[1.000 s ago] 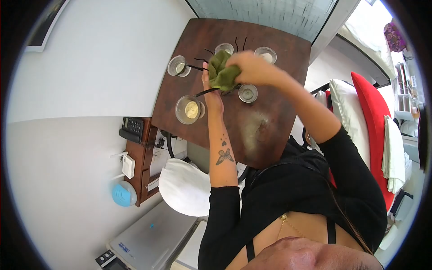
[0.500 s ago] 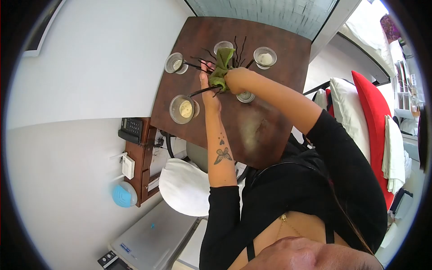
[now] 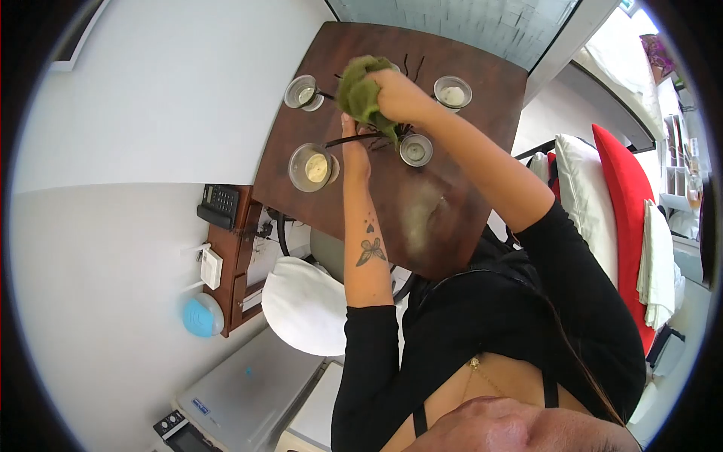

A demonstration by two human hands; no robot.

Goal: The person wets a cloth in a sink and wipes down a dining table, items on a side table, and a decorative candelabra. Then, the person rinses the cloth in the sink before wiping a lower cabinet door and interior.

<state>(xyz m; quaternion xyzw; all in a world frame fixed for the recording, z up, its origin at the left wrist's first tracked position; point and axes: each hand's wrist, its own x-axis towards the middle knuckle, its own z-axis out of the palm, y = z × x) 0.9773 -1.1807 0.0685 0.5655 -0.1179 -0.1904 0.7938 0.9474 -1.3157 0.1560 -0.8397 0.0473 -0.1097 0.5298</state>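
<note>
Cloth [image 3: 358,96] up high, green and bunched, gripped in the right hand [image 3: 399,92], squarely over the middle of the black branched stand [image 3: 354,140]! Down on the other side, left hand [image 3: 357,154] low and close to the stand, fingers partly lost behind the green folds: holding on or merely propping, cannot tell. Lower corner of the cloth hanging down toward the dark arms; contact, impossible to confirm from here. And all around, on the dark wooden table [image 3: 456,203], glass cups: near left [image 3: 309,167], far left [image 3: 303,93], far right [image 3: 453,93], plus a smaller one [image 3: 416,151] just beside the stand. Looks like wiping, probably mid-job. Calls next for a steady left hand and light strokes between thin twigs [image 3: 406,66], without jolting any glass.
</note>
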